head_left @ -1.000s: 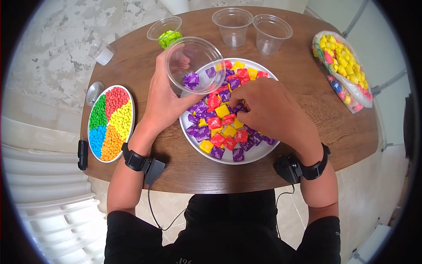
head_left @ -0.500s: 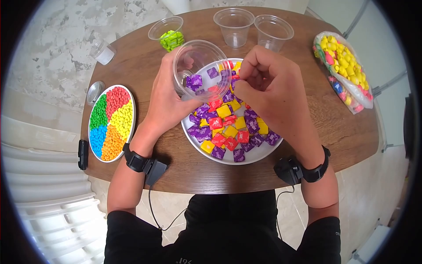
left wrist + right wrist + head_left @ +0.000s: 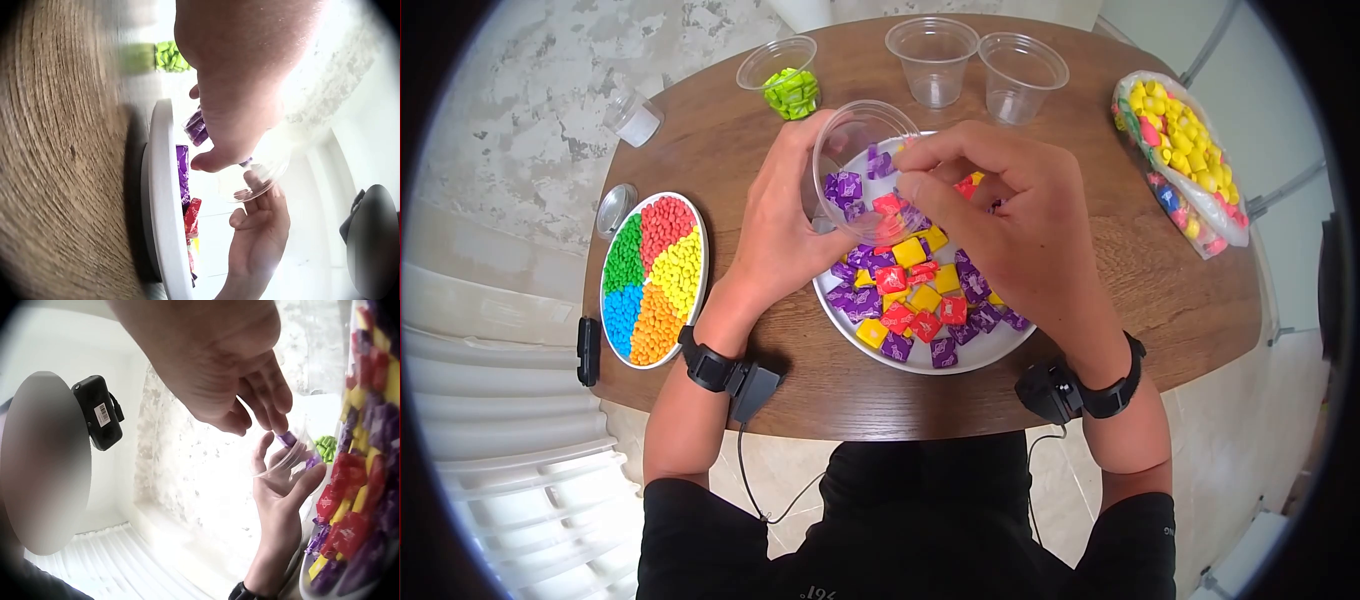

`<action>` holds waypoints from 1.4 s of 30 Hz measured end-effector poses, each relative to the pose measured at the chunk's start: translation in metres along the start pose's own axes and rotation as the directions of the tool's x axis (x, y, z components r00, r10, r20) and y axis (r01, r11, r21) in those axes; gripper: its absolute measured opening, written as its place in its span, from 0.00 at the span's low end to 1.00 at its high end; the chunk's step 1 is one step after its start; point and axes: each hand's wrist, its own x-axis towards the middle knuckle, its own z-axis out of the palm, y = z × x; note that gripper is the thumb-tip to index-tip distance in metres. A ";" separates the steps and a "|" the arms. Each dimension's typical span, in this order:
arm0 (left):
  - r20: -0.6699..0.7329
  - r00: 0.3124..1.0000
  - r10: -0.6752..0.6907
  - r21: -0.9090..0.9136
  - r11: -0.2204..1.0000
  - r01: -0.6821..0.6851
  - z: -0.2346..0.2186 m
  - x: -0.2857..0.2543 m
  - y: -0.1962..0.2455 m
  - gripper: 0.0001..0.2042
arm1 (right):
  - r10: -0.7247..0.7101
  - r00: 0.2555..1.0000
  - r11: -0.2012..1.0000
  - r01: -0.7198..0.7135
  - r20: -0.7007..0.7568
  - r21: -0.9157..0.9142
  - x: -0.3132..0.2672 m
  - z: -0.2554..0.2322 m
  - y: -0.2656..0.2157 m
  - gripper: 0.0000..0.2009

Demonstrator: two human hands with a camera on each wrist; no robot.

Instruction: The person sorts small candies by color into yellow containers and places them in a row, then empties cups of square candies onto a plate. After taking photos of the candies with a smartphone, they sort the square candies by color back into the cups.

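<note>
My left hand [image 3: 775, 225] grips a clear cup [image 3: 840, 150] tilted over the left part of a white plate [image 3: 990, 362]. Several purple wrapped candies [image 3: 843, 187] lie inside the cup. My right hand [image 3: 1025, 220] is at the cup's mouth, thumb and fingers near its rim. In the right wrist view, a purple candy [image 3: 287, 439] is at the fingertips of my right hand [image 3: 244, 381], inside the rim. Purple, red and yellow candies [image 3: 908, 252] cover much of the plate; my right hand hides some of them.
A cup with green candies [image 3: 790, 92] and two clear cups [image 3: 930, 75] [image 3: 1022, 80] stand at the back. An oval plate of coloured candies [image 3: 662, 272] and a jar [image 3: 635, 122] are left; a bag of yellow pieces [image 3: 1185, 145] lies right.
My right hand has moved from the candies on the plate up and left to the cup's mouth. My left hand has shifted slightly right with the cup, now tilted more.
</note>
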 end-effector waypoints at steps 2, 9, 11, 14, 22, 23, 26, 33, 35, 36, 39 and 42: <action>-0.014 1.000 -0.024 -0.014 1.000 0.024 0.000 0.000 -0.001 0.45 | 0.022 0.999 1.000 -0.021 -0.049 0.016 0.000 0.000 0.003 0.05; -0.032 0.996 -0.087 -0.014 0.996 0.087 -0.001 -0.002 -0.013 0.48 | 0.114 0.992 0.940 -0.090 0.052 -0.330 -0.001 -0.010 0.020 0.06; -0.033 0.991 -0.128 -0.054 0.991 0.126 -0.002 -0.002 -0.013 0.48 | 0.127 0.987 0.928 -0.082 0.103 -0.363 -0.007 -0.005 0.027 0.07; -0.056 0.991 -0.120 -0.123 0.986 0.113 -0.001 -0.002 -0.020 0.49 | 0.135 0.972 0.906 -0.042 0.192 -0.422 -0.011 -0.003 0.028 0.09; -0.078 0.979 -0.189 -0.168 0.970 0.174 -0.001 -0.003 -0.021 0.49 | 0.085 0.955 0.877 0.064 0.285 -0.477 -0.018 -0.001 0.036 0.16; -0.059 0.977 -0.203 -0.196 0.962 0.188 -0.001 -0.004 -0.022 0.49 | 0.098 0.951 0.879 0.055 0.292 -0.474 -0.017 -0.001 0.036 0.15; -0.066 0.980 -0.190 -0.210 0.962 0.172 0.000 -0.004 -0.022 0.48 | 0.131 0.949 0.887 0.017 0.288 -0.462 -0.014 0.000 0.032 0.13; -0.070 0.993 -0.092 -0.068 0.994 0.087 -0.003 0.000 -0.014 0.46 | 0.130 0.990 0.946 -0.108 0.052 -0.306 0.000 -0.007 0.021 0.08; -0.065 0.995 -0.075 -0.053 0.996 0.072 -0.003 0.001 -0.010 0.46 | 0.153 0.988 0.959 -0.147 0.005 -0.243 0.002 -0.008 0.018 0.07; -0.064 0.995 -0.074 -0.054 0.996 0.071 -0.004 0.001 -0.009 0.46 | 0.179 0.983 0.967 -0.183 -0.041 -0.179 0.002 -0.008 0.016 0.07; -0.061 0.995 -0.083 -0.055 0.995 0.080 -0.006 0.003 -0.006 0.44 | 0.148 0.986 0.986 -0.153 -0.073 -0.062 0.001 -0.005 0.009 0.08; -0.018 1.000 0.005 0.081 0.997 -0.004 -0.009 0.004 -0.004 0.42 | 0.159 0.987 0.987 -0.159 0.001 -0.019 -0.001 -0.002 0.005 0.07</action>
